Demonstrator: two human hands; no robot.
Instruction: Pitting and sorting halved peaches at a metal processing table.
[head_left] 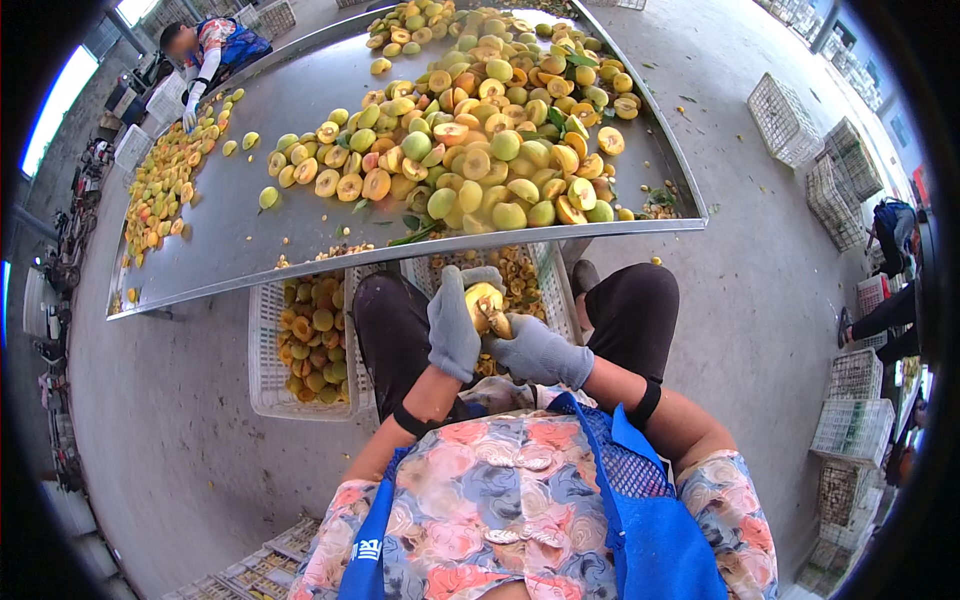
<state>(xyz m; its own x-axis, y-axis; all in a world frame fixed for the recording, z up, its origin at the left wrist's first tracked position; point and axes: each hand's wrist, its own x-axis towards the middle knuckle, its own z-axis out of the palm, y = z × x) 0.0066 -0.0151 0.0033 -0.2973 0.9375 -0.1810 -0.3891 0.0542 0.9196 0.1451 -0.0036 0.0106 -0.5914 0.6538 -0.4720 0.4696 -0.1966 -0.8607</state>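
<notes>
Standing near held fruit (pixel 482 302): table (pixel 235 225), crates (pixel 261 350)

The left hand (pixel 455 325) and right hand (pixel 540 352) are showing plain grey gloves (pixel 451 342); the held fruit (pixel 482 300) is showing yellow and brown. The shirt (pixel 460 520) is mixing pink, cream and grey-blue roses, the vest (pixel 660 540) is standing out bright blue, and the trousers (pixel 641 300) are looking blackish. Fruit halves (pixel 376 184) are displaying yellow, orange and green; the table (pixel 250 250) is gleaming silver.
</notes>
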